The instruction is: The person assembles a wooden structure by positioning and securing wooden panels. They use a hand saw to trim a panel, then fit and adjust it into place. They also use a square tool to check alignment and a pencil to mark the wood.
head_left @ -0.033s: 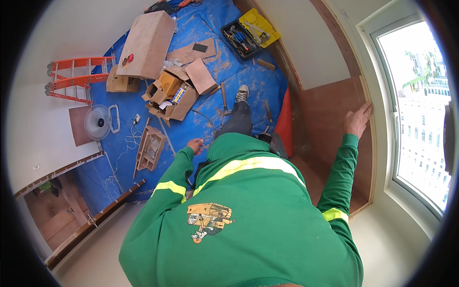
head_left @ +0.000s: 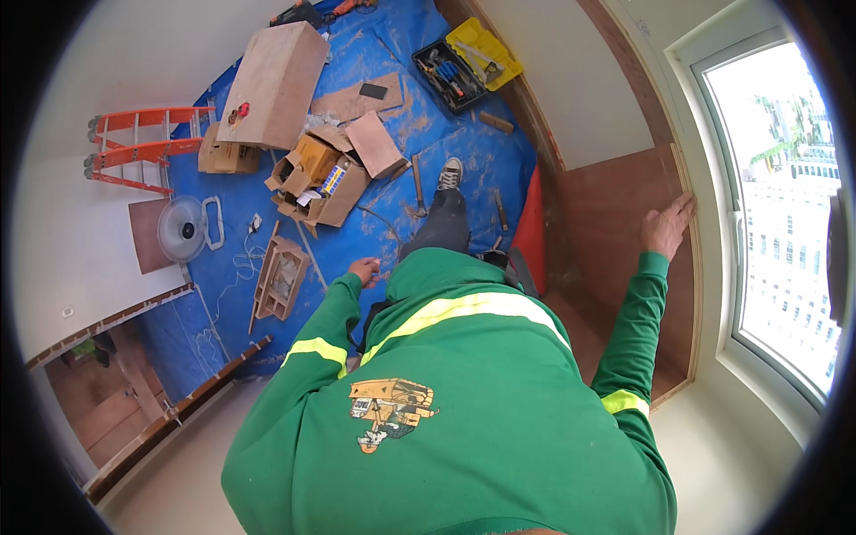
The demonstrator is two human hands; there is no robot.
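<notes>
My right hand lies flat with fingers stretched along the edge of a brown plywood panel, next to the window. This panel forms the side of an open wooden cabinet frame, with a pale wood strip along its edge. My left hand hangs by my waist at the left, fingers loosely bent and slightly apart. Nothing shows in it. Both arms are in green sleeves with yellow bands. My foot in a dark sneaker stands on the blue tarp, near a hammer.
An open toolbox with a yellow lid stands ahead. Cardboard boxes, a large plywood box and a wooden tray lie on the tarp. To the left are an orange ladder and a fan. A window is at right.
</notes>
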